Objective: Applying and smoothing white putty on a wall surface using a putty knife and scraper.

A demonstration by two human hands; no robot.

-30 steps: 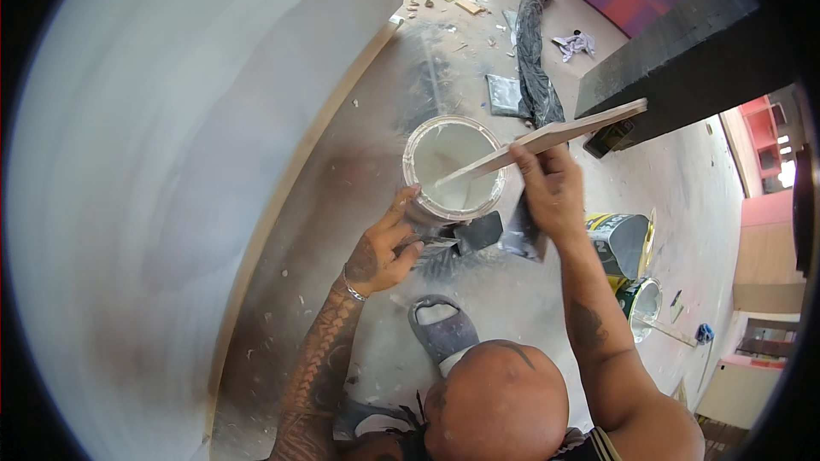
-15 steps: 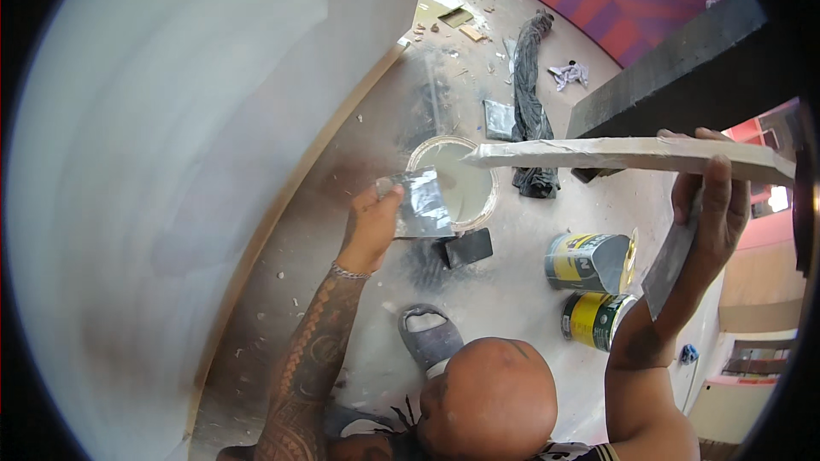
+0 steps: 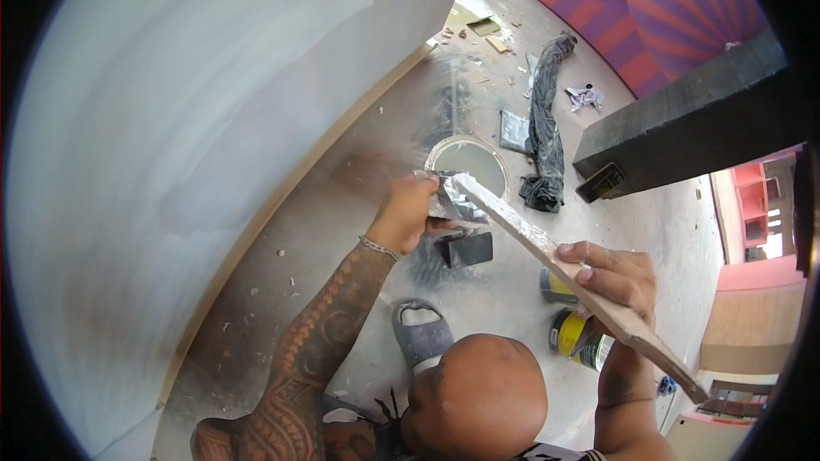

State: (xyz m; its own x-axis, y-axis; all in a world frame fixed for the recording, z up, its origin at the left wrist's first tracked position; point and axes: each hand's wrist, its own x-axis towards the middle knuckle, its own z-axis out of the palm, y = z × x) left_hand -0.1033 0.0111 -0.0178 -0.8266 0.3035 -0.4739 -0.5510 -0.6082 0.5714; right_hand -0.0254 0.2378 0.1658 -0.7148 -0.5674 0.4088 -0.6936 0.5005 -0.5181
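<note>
My left hand [image 3: 410, 212] is closed on a flat metal putty plate [image 3: 461, 207] with whitish smears, held over the near side of a round bucket. My right hand [image 3: 613, 283] grips a long, narrow wooden strip [image 3: 547, 249], its surface whitened with putty. The strip slants from the lower right up to the plate, where its far end overlaps the plate in view; actual contact I cannot confirm. Pale grey putty [image 3: 471, 160] fills part of the bucket [image 3: 433, 149]. The flat grey blade seen earlier in my right hand is not clearly visible behind the strip.
A tall whitish panel [image 3: 256, 102] stands to the left. Beyond the bucket lies crumpled black plastic [image 3: 547, 119]; a dark box-shaped beam [image 3: 683, 128] juts in at right. A dark block [image 3: 470, 249] and paint cans [image 3: 572, 333] sit nearby. Debris dots the floor.
The strip has swung from nearly level to a steep slant, its right end dropping as my right hand came down and left. My left hand and the plate shifted slightly rightward.
</note>
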